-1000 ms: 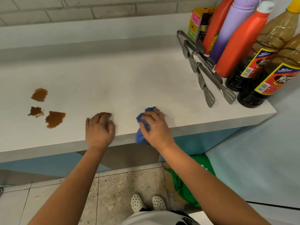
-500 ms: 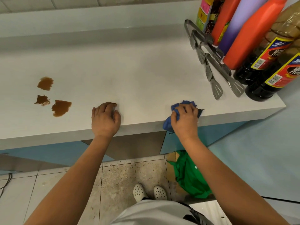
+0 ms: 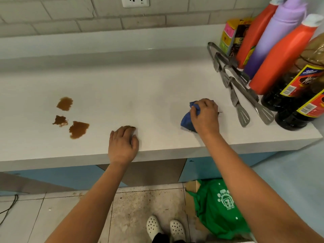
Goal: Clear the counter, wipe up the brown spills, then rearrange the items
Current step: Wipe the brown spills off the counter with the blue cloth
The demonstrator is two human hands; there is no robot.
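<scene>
Three brown spills (image 3: 78, 129) mark the left part of the white counter (image 3: 140, 88). My right hand (image 3: 205, 114) grips a bunched blue cloth (image 3: 187, 121) and presses it on the counter, right of centre, well away from the spills. My left hand (image 3: 123, 143) rests palm down near the counter's front edge, fingers loosely bent, holding nothing. At the right end stand orange bottles (image 3: 282, 57), a purple bottle (image 3: 273, 37), two dark sauce bottles (image 3: 294, 85) and a colourful box (image 3: 231, 35). Two metal tongs (image 3: 240, 88) lie in front of them.
A tiled wall with a socket (image 3: 135, 1) rises behind the counter. Below the counter's right side a green bag (image 3: 220, 207) sits in a cardboard box on the tiled floor. White shoes (image 3: 164, 227) show at the bottom. A dark cable (image 3: 8, 207) lies at the left.
My right hand has slid the blue cloth rightward and farther onto the counter, toward the tongs. My left hand has stayed in place near the front edge.
</scene>
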